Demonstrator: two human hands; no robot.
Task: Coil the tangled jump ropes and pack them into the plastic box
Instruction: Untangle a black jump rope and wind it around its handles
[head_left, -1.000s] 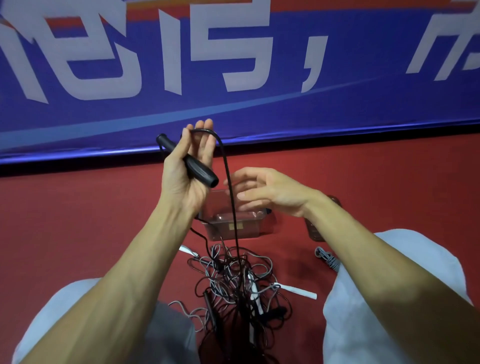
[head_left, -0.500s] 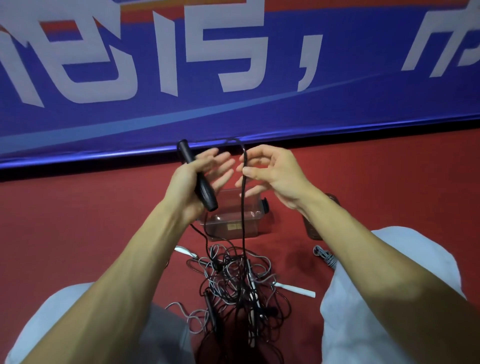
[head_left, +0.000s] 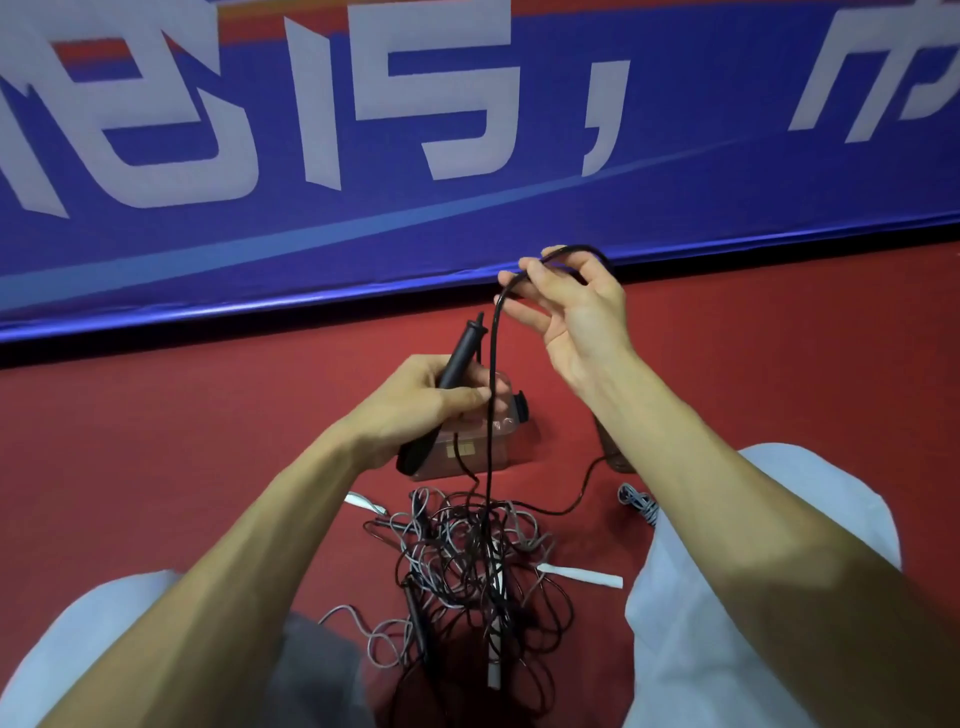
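My left hand (head_left: 415, 410) grips a black jump rope handle (head_left: 462, 353) that points up and away, and its thumb pinches the black rope against it. My right hand (head_left: 571, 312) is raised higher and holds a loop of the same black rope (head_left: 492, 415) over its fingers. The rope hangs straight down into a tangled pile of black and grey ropes (head_left: 467, 561) on the red floor between my knees. A clear plastic box (head_left: 470, 452) stands on the floor behind the pile, partly hidden by my left hand.
White handles (head_left: 582, 576) stick out of the pile. A grey coiled cord (head_left: 636, 501) lies by my right knee, with a brown object (head_left: 615, 457) behind my right forearm. A blue banner wall (head_left: 467, 156) closes off the far side.
My left hand has dropped lower with the handle and closed on it. My right hand has risen and drawn a loop of the black rope up and to the right.
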